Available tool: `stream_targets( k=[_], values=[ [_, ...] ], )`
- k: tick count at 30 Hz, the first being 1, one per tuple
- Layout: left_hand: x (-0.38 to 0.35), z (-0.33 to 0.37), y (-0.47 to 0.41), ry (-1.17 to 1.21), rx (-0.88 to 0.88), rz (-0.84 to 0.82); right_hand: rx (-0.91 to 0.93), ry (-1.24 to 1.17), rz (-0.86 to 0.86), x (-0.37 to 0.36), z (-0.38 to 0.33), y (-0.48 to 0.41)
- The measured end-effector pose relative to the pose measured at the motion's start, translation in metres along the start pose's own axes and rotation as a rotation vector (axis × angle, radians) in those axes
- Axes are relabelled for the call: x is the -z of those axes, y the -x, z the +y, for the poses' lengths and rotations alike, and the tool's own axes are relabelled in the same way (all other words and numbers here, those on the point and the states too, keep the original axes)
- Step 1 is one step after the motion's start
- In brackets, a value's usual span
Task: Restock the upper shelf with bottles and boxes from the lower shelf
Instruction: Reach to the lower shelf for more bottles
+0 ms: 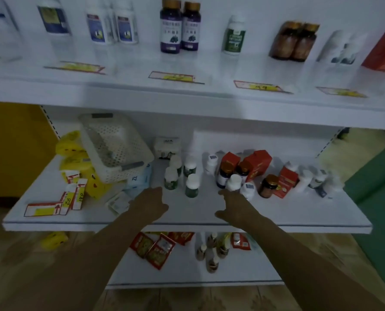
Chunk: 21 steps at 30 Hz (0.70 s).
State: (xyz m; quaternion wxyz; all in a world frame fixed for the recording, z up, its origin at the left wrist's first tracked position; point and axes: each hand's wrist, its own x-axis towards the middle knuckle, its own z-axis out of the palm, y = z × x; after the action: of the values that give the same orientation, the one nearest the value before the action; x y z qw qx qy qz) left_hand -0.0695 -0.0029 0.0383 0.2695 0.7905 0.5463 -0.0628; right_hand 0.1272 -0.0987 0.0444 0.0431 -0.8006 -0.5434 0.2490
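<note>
On the lower shelf, a white flat board at the middle of the rack, we find the stock still to be lifted. Four white-capped plastic bottles with green labels stand upright in a loose group left of centre. To their right stand two dark bottles with gold caps and blue labels, three red cardboard boxes, an amber jar with a gold lid and several small white bottles, all close together.

We hold the left hand palm down over the shelf, fingers extended and lightly spread, with the tips just short of the nearest green-labelled bottle; it holds nothing. We hold the right hand likewise, palm down with the thumb out to the side. Its fingers reach to the base of a plain white plastic bottle with a white cap; we cannot tell whether they touch it, as motion blur hides the contact.

At the left of the same shelf, a white perforated plastic basket lies tilted on yellow plastic bags, near loose red-and-yellow price tags.

We note on the white upper shelf two purple-labelled bottles with gold caps and one white bottle with a green label, all upright.
</note>
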Motion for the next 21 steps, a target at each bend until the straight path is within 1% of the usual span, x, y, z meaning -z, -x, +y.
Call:
stream_targets(
  k=[7, 9, 11, 14, 16, 19, 21],
  values=[
    [-0.025, -0.010, -0.078, 0.280, 0.100, 0.122, 0.089, -0.035, 0.077, -0.038, -0.002, -0.091],
    [-0.029, -0.011, -0.098, 0.330, 0.113, 0.164, 0.138, -0.065, 0.130, -0.050, -0.006, -0.113],
    [-0.033, -0.013, -0.116, 0.353, 0.127, 0.196, 0.170, -0.135, 0.145, -0.059, -0.010, -0.130],
    [-0.042, -0.015, -0.142, 0.323, 0.074, 0.222, 0.159, -0.195, 0.126, -0.070, -0.013, -0.153],
    [-0.049, -0.015, -0.155, 0.348, 0.022, 0.224, 0.168, -0.219, 0.151, -0.079, -0.012, -0.163],
    [-0.056, -0.015, -0.163, 0.428, -0.037, 0.243, 0.188, -0.361, 0.194, -0.090, -0.011, -0.168],
    [-0.059, -0.012, -0.163, 0.478, -0.052, 0.274, 0.170, -0.488, 0.179, -0.089, -0.010, -0.167]
  ],
)
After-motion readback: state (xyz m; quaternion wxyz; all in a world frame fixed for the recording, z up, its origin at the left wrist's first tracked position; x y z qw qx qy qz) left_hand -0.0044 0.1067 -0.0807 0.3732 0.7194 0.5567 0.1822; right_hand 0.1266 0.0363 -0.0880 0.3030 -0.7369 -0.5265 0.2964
